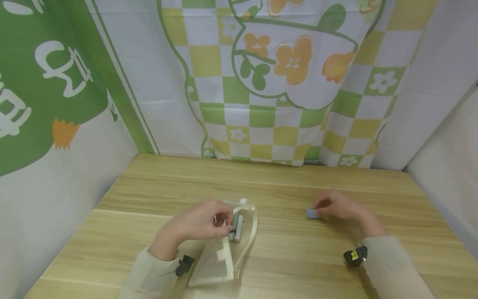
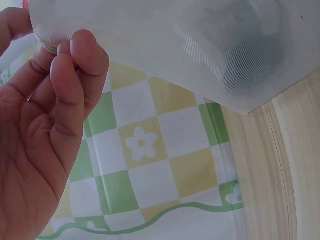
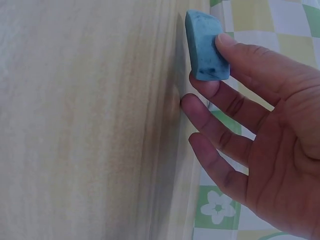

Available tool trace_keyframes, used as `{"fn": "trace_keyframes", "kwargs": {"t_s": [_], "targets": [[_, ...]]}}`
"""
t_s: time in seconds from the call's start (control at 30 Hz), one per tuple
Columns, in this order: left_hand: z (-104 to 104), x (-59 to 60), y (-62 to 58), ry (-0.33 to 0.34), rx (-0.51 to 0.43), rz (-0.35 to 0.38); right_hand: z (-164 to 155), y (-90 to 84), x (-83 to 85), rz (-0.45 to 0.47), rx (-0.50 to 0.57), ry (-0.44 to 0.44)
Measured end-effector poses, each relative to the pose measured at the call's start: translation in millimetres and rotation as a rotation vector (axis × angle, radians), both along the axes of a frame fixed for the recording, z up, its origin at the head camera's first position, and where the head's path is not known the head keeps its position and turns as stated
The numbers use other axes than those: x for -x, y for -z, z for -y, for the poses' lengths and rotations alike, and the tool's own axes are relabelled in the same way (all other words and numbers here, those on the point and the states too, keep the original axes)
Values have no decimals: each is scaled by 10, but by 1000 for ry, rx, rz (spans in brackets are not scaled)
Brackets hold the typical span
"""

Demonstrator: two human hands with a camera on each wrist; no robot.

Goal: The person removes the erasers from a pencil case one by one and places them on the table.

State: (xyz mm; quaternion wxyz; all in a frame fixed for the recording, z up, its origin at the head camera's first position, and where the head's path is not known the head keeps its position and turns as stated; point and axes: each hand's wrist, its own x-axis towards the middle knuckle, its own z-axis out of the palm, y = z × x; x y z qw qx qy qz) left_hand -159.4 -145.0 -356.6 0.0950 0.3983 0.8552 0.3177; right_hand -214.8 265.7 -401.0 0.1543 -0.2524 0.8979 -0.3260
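My left hand (image 1: 204, 219) pinches the zippered edge of a see-through mesh pencil pouch (image 1: 210, 265) with cream trim. The pouch's mouth gapes toward the right, and a green-and-grey item (image 1: 234, 227) and a pale bar-shaped one (image 1: 239, 228) show at it. In the left wrist view, the translucent pouch wall (image 2: 145, 40) rises beyond the fingertips, with a dark shape behind it. Off to the right, my right hand (image 1: 337, 205) holds a small blue eraser (image 3: 205, 47) between thumb and index finger, close over the table. Its other fingers are spread loosely.
The wooden table (image 1: 284, 257) reaches back to a checked, flowered curtain (image 1: 261, 112). A green-and-white cloth (image 1: 56, 83) hangs along the left side, and a pale wall (image 1: 448, 166) stands at the right. Small black cameras (image 1: 355, 256) sit on both wrists.
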Motion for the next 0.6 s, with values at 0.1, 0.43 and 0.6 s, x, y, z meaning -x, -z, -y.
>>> {"fn": "trace_keyframes", "kwargs": {"t_s": [0.1,0.43,0.6], "targets": [[5,-2,3,-3,2,-3,-1,30,13,-8,-5,-4],[12,-2,10,-10,-1,8,17,71,41,-21,-39,-2],[14,-4,2,-13,-1,8,28,71,44,-19,-43,7]]}}
